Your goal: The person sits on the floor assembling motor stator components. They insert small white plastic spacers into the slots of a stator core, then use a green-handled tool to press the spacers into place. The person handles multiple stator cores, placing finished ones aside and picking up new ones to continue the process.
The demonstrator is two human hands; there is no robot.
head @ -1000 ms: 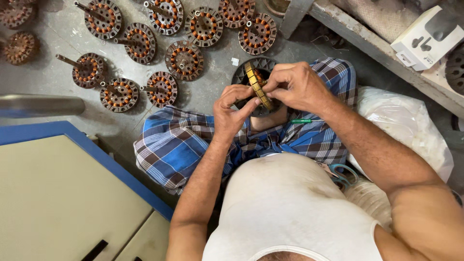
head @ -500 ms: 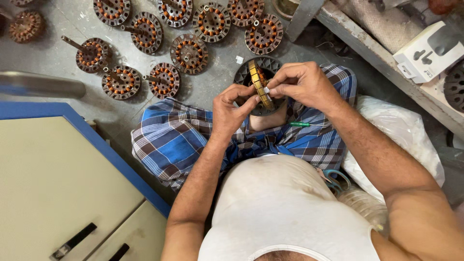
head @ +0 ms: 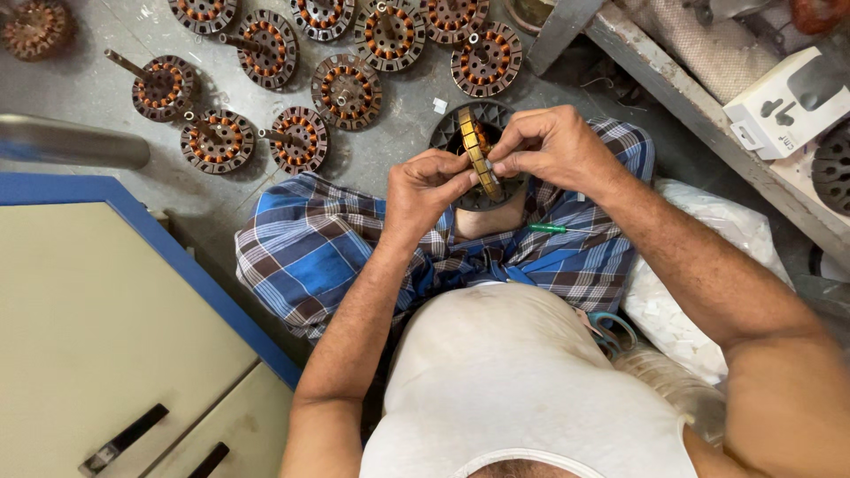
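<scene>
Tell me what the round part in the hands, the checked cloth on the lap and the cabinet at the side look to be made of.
Round part, held edge-on by the left hand and right hand: seemingly dark stacked metal with a yellowish band, perhaps insulation; like the copper-wound discs on the floor.
Checked cloth: soft woven fabric, judging by its folds.
Cabinet: probably painted sheet metal, matte cream panels, blue edge.

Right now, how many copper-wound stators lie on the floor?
11 stators: one at top left, six across the top, four just below them. Others may lie outside the frame.
</scene>
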